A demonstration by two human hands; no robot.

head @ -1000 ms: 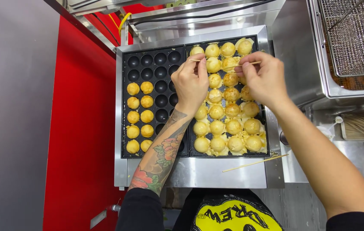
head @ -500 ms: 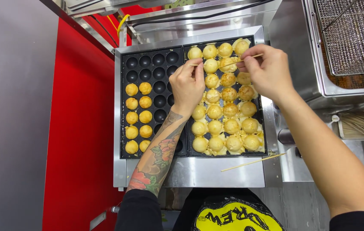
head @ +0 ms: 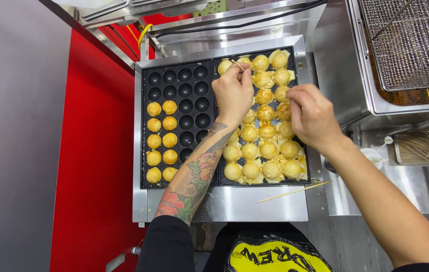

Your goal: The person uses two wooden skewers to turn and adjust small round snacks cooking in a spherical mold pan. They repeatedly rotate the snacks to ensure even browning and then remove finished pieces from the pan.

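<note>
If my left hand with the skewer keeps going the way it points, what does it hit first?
Most likely the dough ball at the top-left corner of the right-hand griddle plate: the skewer in your left hand points up and left at it. How high the tip sits is unclear.

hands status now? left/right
Left hand: closed on a thin wooden skewer.
Right hand: fingers curled over the golden batter balls; contents cannot be told.

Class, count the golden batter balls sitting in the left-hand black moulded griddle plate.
10 golden batter balls, in two columns of five at the left side of the left black griddle plate, filling its lower five rows. None appear hidden; the left hand covers only the right plate.
</note>
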